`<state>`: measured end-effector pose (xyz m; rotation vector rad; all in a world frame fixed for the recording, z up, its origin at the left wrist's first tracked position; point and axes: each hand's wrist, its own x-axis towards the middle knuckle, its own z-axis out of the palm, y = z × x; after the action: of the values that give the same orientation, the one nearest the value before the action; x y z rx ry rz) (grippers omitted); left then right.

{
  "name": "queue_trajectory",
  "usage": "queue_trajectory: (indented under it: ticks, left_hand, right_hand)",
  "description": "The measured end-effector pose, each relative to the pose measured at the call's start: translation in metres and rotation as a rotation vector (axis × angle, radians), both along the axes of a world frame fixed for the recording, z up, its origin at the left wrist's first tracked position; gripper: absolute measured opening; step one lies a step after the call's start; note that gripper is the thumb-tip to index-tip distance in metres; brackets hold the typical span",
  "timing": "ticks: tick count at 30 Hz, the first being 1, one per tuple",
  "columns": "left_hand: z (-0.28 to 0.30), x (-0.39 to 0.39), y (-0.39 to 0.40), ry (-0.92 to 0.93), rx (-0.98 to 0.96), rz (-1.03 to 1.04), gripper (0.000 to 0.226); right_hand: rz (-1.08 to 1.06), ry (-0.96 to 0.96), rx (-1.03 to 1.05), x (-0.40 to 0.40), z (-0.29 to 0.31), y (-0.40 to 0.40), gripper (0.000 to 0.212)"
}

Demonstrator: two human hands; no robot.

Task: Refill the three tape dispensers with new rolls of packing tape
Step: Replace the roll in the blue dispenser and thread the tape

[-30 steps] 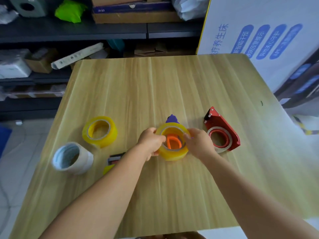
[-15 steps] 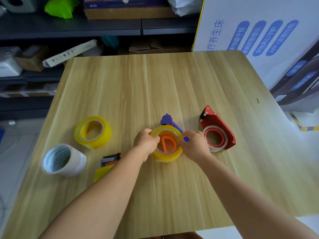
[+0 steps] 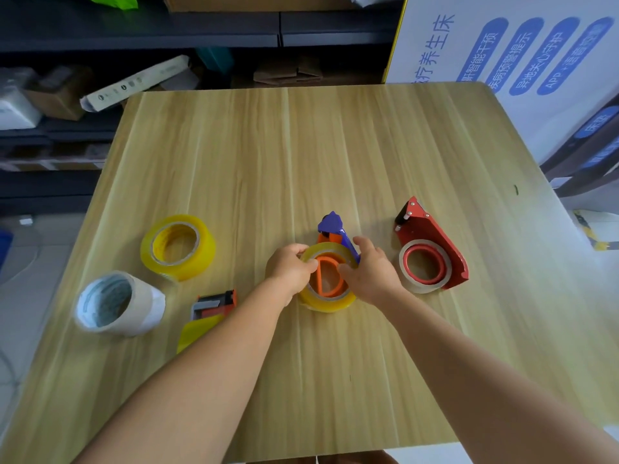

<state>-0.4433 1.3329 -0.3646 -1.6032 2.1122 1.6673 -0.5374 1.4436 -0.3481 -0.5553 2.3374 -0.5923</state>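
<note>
A yellow tape roll (image 3: 326,298) is seated on the orange hub of the purple dispenser (image 3: 331,226) mid-table, gripped at its rim by the left hand (image 3: 289,267) and right hand (image 3: 371,274). It's flanked by a loaded red dispenser (image 3: 432,244) on the right, spare yellow roll (image 3: 177,246) and white roll (image 3: 117,303) on the left.

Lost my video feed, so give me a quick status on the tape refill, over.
Left hand and right hand both grip yellow tape roll seated over blue-and-orange dispenser. Nothing in the way.
</note>
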Motion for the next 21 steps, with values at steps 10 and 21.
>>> queue_trajectory:
  ticks: [10,21]
  left_hand:
    - [0.008,0.016,-0.003,-0.133,0.201,-0.026,0.051]
    - [0.019,0.016,0.001,0.061,0.314,0.147,0.068]
  right_hand:
    - [0.02,-0.104,0.148,-0.005,-0.003,-0.011,0.039]
    - [-0.263,-0.24,-0.009,0.01,0.0,-0.006,0.03]
